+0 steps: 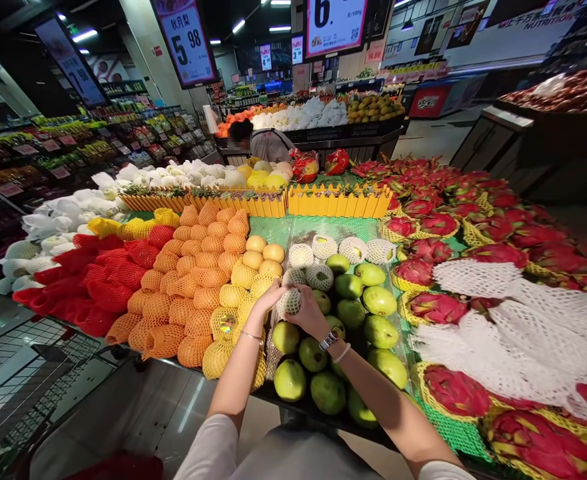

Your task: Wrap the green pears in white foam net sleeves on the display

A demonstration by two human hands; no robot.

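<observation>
Head view: we found the left hand (272, 297) and right hand (309, 312) with fingers closed around one foam-netted fruit (291, 302), at the left edge of the green fruits (379, 301). We judged several netted fruits (353, 249) behind done; most nearer ones were bare. Loose foam nets (548, 327) lay over dragon fruit (438, 307).

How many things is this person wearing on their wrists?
3: a thin bracelet on the left wrist; a watch and a pale band on the right wrist. None seem hidden.
</observation>
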